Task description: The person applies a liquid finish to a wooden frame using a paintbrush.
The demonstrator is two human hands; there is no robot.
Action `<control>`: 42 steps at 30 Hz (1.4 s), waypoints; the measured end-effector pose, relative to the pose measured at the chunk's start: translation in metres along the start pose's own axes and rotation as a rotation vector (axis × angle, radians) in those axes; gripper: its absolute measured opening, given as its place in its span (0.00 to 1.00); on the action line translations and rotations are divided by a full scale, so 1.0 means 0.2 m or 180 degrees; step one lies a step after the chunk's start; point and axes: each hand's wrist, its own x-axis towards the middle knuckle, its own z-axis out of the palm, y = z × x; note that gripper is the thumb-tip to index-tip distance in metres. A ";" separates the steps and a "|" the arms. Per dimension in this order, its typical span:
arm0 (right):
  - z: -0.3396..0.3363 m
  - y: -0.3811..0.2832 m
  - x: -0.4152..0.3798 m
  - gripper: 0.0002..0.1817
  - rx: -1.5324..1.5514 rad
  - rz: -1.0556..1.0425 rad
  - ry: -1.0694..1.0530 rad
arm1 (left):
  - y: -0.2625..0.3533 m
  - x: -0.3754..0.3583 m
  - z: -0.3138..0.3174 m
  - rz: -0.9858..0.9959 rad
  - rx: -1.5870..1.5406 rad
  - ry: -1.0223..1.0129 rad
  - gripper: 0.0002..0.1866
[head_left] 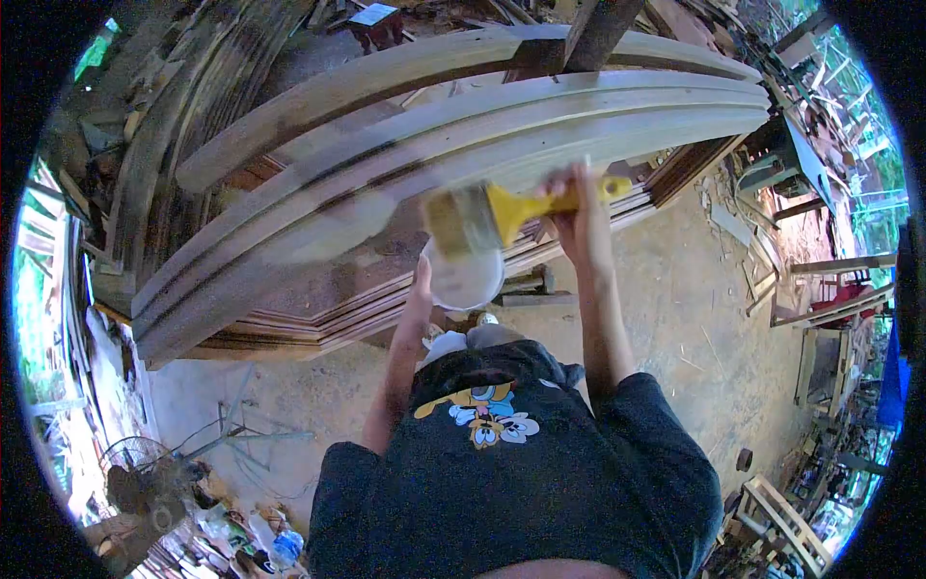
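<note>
My right hand (577,207) grips the yellow handle of a wide paintbrush (516,212), its bristles pointing left and blurred by motion. Below the bristles, my left hand (424,280) is wrapped round the left side of a white tub (468,278). The brush overlaps the tub's upper rim in this view. Just beyond both hands runs a long wooden piece with grooved mouldings (453,145), pale and wet-looking in places along its near face.
Behind it lies a second curved wooden beam (386,72), crossed by a dark upright post (600,34). Stepped wooden frame edges (357,314) sit low in front. A fan (140,473) stands at lower left, and wood scraps (748,232) litter the concrete floor (714,328) on the right.
</note>
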 end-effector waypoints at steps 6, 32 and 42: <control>0.20 0.23 0.36 0.12 -0.2205 -0.0352 -0.0939 | -0.08 -0.03 -0.04 -0.0060 0.0335 -0.0134 0.31; 0.88 0.64 0.32 0.18 -0.1730 0.0758 -0.2173 | -0.16 -0.15 -0.39 0.0255 0.1621 0.0142 0.31; 0.15 0.01 0.68 0.19 -0.3003 0.0269 0.0744 | -0.01 -0.20 -0.90 0.0645 0.2195 -0.0226 0.28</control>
